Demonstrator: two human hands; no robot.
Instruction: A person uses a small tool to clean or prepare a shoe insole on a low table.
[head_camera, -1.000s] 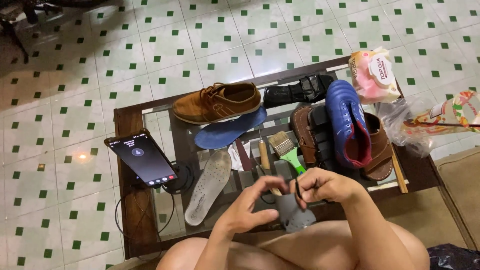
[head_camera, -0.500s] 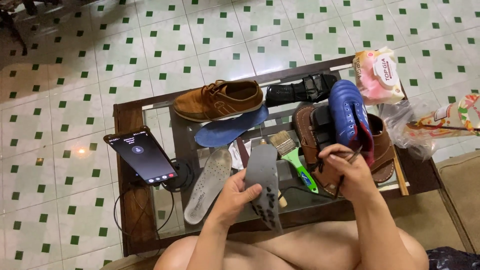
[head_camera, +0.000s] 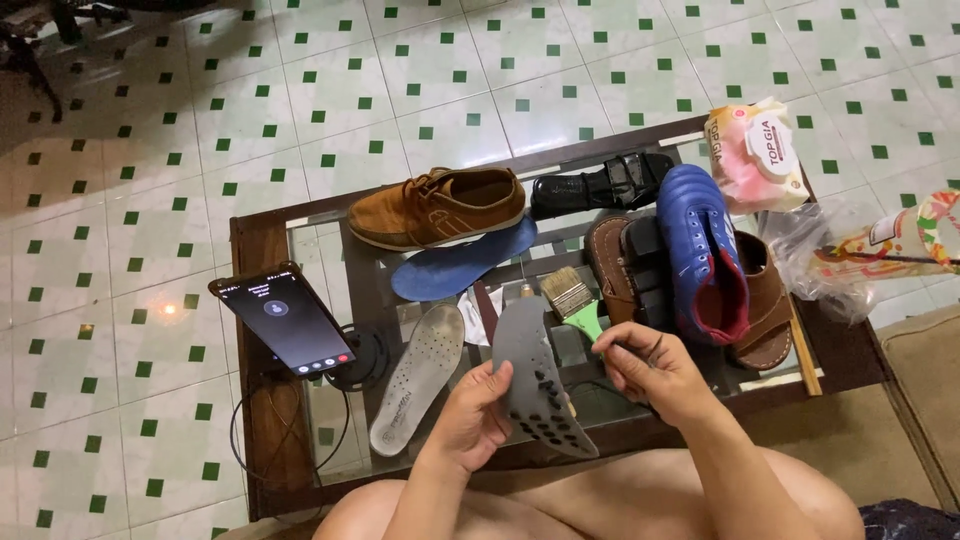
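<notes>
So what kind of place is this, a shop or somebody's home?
Probably a home room used for shoe repair, not a shop: a tiled floor, a low glass-topped coffee table strewn with a brown shoe, loose insoles and a paintbrush, and a sofa edge alongside.

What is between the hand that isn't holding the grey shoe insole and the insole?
Nothing visible. The left hand grips the grey insole by its edge. The right hand hovers just beside it with only open air between them; the green-handled brush lies on the glass table behind that gap.
</notes>
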